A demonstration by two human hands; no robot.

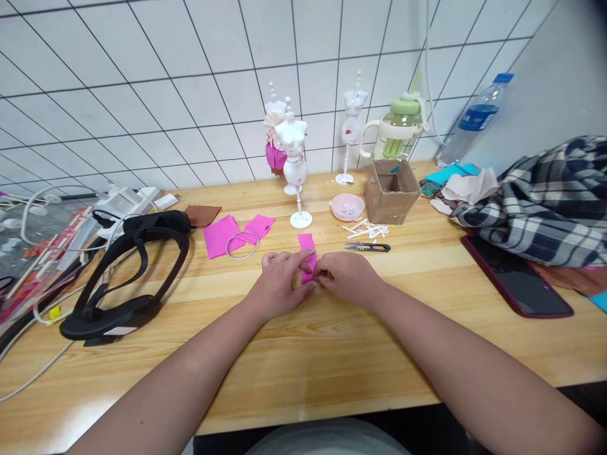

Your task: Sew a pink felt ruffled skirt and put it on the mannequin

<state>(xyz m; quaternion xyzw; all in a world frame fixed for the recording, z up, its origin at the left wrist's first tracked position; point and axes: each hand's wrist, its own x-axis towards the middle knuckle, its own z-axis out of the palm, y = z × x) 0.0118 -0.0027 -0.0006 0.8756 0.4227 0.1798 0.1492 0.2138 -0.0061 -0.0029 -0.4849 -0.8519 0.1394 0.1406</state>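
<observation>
Pinching a small strip of pink cloth [307, 248] between them, the left hand [279, 285] and the right hand [348, 278] are resting side by side on the wooden table [303, 373], just in front of the person. The left fingers are pressed on the strip's lower left edge; the right thumb and forefinger are closing on its right edge. The upper part of the strip is lying flat on the wood, pointing away from the person.

Possible faults, as a judgement:
- The strip is small and thin, so it is likely to slip out of either pinch or crease unevenly if one hand pulls harder.
- The thread snips [368, 247] are lying just beyond the right hand, so a careless reach could be catching their tips.
- The small pink bowl [348, 206] is holding tiny bits and could be tipped by a sweeping wrist.

Count of items showing:
- Three small white dress forms [294, 151] are standing near the tiled wall, one wearing pink.
- Two loose pink cloth pieces [220, 235] are lying left of centre, with one wire ring [241, 244] on them.
- One cardboard box [391, 189], one green cup [398, 129], one water bottle [474, 120], one dark phone [516, 278], one plaid garment [545, 202] and one black headset [128, 278] are also sitting on the table.
</observation>
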